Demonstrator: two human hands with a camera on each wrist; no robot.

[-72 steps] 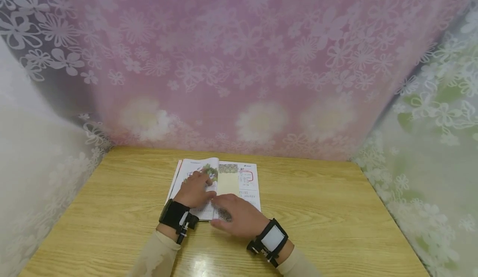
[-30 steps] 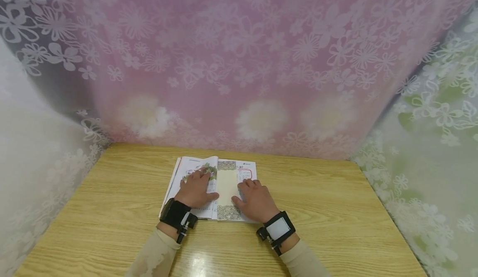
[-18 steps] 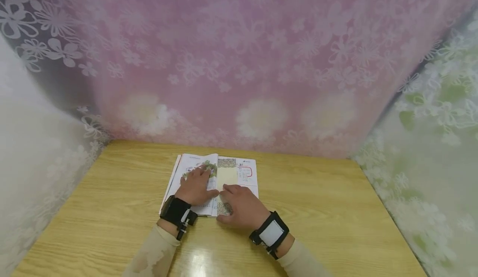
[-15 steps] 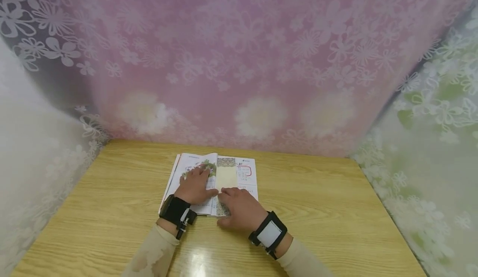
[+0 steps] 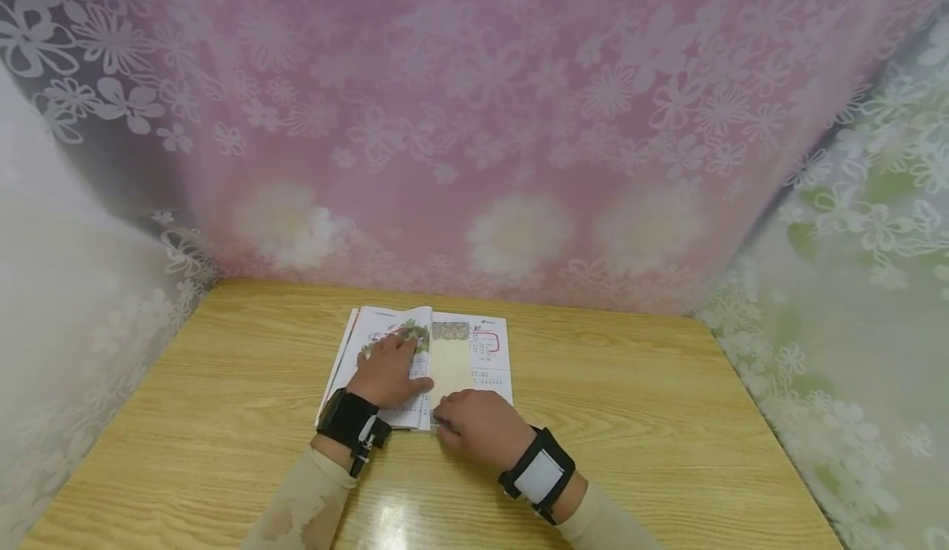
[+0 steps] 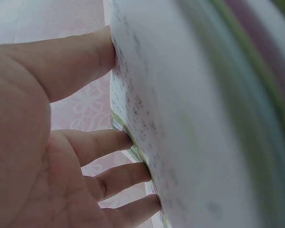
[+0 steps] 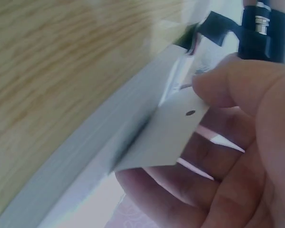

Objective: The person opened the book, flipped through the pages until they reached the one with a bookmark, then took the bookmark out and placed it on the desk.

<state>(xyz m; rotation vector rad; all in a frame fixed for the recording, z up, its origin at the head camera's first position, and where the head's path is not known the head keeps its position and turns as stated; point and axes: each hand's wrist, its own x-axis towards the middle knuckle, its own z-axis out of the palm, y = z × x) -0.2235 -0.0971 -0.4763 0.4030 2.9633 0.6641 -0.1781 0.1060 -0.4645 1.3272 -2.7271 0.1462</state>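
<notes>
An open book (image 5: 491, 381) lies on the wooden table, printed pages up. Along its right page, by the fold, is a cream bookmark (image 5: 451, 361) with a grey lace pattern at its far end. My right hand (image 5: 485, 426) pinches the near end of the bookmark between thumb and fingers. In the right wrist view that end of the bookmark (image 7: 173, 133) is tilted up off the page and shows a small hole. My left hand (image 5: 384, 373) rests spread on the left page; in the left wrist view its thumb and fingertips press the printed page (image 6: 147, 80).
The yellow wood-grain table (image 5: 638, 418) extends around the book on both sides. A pink flowered curtain (image 5: 474, 146) hangs behind it, with pale flowered cloth (image 5: 867, 286) to the right. Both wrists wear black straps with small cameras.
My right hand rested on the right page, moved left over the bookmark, then slid to its near end and curled around it. The bookmark shifted slightly nearer. My left hand stayed put.
</notes>
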